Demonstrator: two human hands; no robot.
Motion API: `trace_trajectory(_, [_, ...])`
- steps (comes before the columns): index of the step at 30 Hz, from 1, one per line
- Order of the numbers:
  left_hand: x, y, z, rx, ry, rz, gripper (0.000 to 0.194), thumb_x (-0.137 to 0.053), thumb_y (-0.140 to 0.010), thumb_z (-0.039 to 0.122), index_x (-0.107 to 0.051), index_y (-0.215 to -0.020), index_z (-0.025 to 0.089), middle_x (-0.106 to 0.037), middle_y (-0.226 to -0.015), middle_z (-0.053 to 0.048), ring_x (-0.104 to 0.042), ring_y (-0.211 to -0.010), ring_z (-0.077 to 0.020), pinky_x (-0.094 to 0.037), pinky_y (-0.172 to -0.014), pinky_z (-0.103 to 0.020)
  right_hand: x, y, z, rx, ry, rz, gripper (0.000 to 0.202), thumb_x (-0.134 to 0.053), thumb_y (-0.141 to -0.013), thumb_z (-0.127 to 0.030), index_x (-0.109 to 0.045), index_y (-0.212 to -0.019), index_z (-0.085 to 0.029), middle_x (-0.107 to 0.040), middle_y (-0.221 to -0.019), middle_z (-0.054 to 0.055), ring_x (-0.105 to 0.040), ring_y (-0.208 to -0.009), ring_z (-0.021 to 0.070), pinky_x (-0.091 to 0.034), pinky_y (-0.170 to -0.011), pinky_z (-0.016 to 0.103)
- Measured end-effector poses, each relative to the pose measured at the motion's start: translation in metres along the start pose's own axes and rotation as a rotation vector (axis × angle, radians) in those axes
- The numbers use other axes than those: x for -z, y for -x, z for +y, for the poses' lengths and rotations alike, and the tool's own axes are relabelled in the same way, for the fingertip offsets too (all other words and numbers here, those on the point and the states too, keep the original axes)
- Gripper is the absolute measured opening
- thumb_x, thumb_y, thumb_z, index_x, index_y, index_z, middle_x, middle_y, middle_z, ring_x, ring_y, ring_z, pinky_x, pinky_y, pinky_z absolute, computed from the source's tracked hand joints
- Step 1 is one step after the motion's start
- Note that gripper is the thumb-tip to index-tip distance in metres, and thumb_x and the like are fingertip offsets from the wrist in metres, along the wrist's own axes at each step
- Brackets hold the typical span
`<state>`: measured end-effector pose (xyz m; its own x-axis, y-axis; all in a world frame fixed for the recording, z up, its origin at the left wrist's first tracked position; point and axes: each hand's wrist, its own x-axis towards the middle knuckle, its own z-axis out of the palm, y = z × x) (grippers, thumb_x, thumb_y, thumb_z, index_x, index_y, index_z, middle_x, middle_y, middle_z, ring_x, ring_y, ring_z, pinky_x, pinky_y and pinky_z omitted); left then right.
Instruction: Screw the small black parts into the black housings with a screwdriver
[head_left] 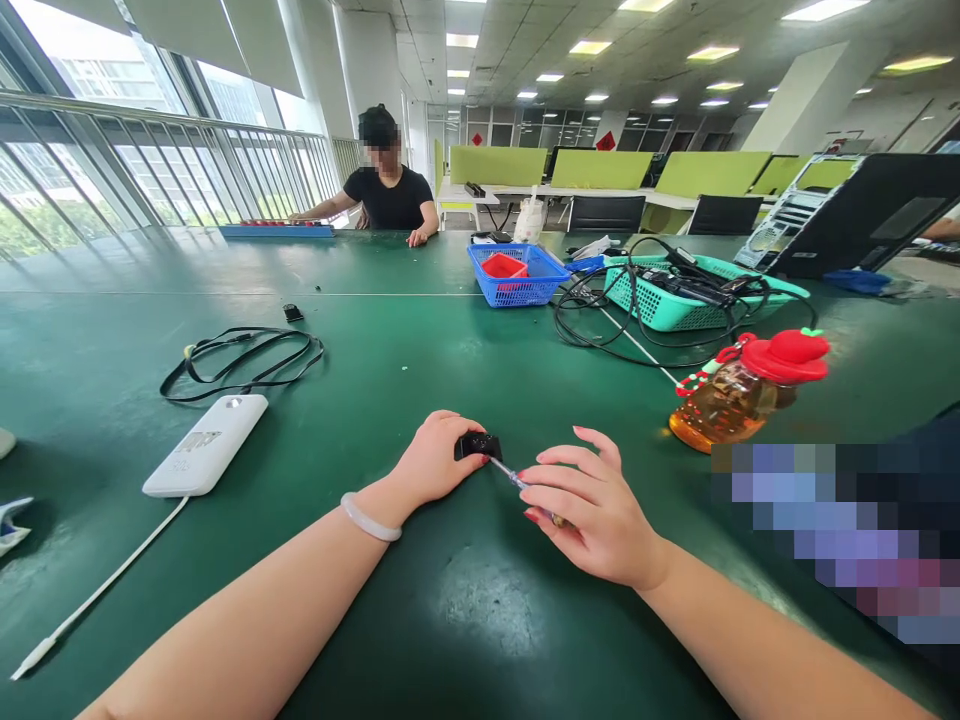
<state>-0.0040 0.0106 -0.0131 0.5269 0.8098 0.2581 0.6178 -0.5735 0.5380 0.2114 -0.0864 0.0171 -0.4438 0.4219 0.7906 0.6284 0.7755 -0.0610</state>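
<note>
A small black part (478, 445) rests at the middle of the green table (480, 600). My left hand (442, 458) is closed around its left end, thumb in front and fingers behind. From the right, my right hand (581, 500) holds a thin screwdriver (513, 474) between thumb and fingers, its handle partly hidden by them. The shaft slants up to the left, and its tip meets the right front of the black part. Whether the tip sits in a screw is too small to tell.
A white power bank (206, 445) with cables lies left. Right stands a red-lidded bottle (731, 395). Behind are a blue basket (521, 290), a teal basket (660, 310) with cables and a black small piece (292, 313). A person (397, 200) sits across.
</note>
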Motion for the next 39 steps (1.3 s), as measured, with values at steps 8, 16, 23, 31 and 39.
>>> trace_trajectory(8, [-0.001,-0.001,0.001,0.012,0.003,-0.01,0.031,-0.07,-0.079,0.034,-0.068,-0.108,0.024,-0.071,-0.109,-0.004,-0.056,-0.115,-0.0271,-0.043,-0.104,-0.046,0.001,0.004,0.004,0.008,-0.021,-0.065,0.011,-0.066,-0.085,-0.017,-0.066,-0.094,-0.024,-0.075,-0.094,-0.001,-0.063,-0.095,0.02,-0.033,-0.105,0.05])
trace_trajectory(16, [-0.002,-0.001,0.001,0.028,0.012,-0.008,0.029,-0.068,-0.078,0.028,-0.067,-0.107,0.023,-0.07,-0.11,-0.004,-0.056,-0.113,-0.0267,-0.043,-0.104,-0.046,0.002,0.008,0.002,0.131,-0.012,-0.299,0.017,-0.06,-0.085,-0.016,-0.069,-0.095,-0.027,-0.072,-0.103,0.0,-0.057,-0.109,0.0231,-0.026,-0.11,0.054])
trace_trajectory(23, [-0.002,-0.001,0.001,0.026,-0.001,0.0,0.028,-0.068,-0.079,0.028,-0.066,-0.106,0.023,-0.07,-0.11,-0.005,-0.056,-0.112,-0.0267,-0.044,-0.103,-0.046,0.002,0.01,0.002,0.148,-0.04,-0.429,0.018,-0.06,-0.086,-0.019,-0.069,-0.099,-0.028,-0.07,-0.108,-0.001,-0.054,-0.114,0.0234,-0.019,-0.113,0.054])
trace_trajectory(31, [-0.004,0.0,-0.001,-0.006,-0.02,0.02,0.029,-0.067,-0.079,0.027,-0.064,-0.107,0.022,-0.067,-0.12,-0.006,-0.055,-0.117,-0.0265,-0.043,-0.105,-0.047,0.001,0.011,0.004,0.134,-0.012,-0.447,0.021,-0.057,-0.084,-0.01,-0.068,-0.093,-0.026,-0.071,-0.109,-0.001,-0.053,-0.115,0.0236,-0.019,-0.113,0.055])
trace_trajectory(39, [-0.004,0.0,-0.002,0.0,-0.034,0.013,0.029,-0.066,-0.08,0.029,-0.065,-0.109,0.023,-0.066,-0.121,-0.005,-0.054,-0.118,-0.027,-0.043,-0.105,-0.047,-0.001,0.012,0.005,0.134,-0.025,-0.478,0.018,-0.059,-0.086,-0.014,-0.069,-0.091,-0.028,-0.071,-0.109,-0.003,-0.052,-0.118,0.0235,-0.019,-0.113,0.055])
